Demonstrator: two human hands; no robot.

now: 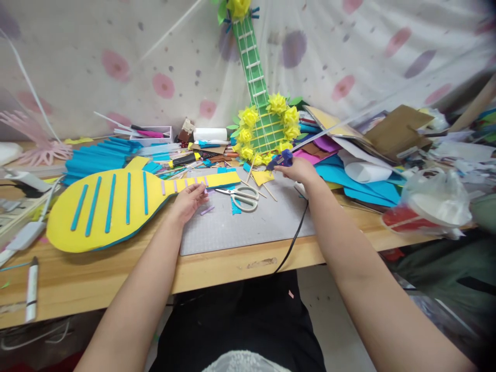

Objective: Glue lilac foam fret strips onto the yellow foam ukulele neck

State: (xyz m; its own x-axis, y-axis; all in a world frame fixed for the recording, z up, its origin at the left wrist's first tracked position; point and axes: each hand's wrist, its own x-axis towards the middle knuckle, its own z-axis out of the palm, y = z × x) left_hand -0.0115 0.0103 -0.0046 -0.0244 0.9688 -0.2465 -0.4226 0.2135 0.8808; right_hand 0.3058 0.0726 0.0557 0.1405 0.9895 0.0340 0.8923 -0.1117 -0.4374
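A yellow paper lute-shaped instrument (103, 206) with teal strips across its body lies on the left of the table, its neck (222, 179) pointing right. Short lilac strips (175, 186) cross the neck. Beside the neck, my left hand (189, 202) is closed in a pinch on a small lilac strip (205, 191). Another lilac strip (207, 210) rests on the grey cutting mat (244, 227) by my fingers. My right hand (298, 170) is wrapped round a dark blue glue gun (282, 159) at the back of the mat. White-handled scissors (245, 198) lie between my hands.
A green paper guitar with yellow flowers (253, 72) leans on the curtain behind. Coloured paper sheets (360, 181) pile up at right, near a bagged red-and-white tub (418, 212). A black cable (296, 235) hangs over the table edge. A white crayon-like stick (32, 289) lies front left.
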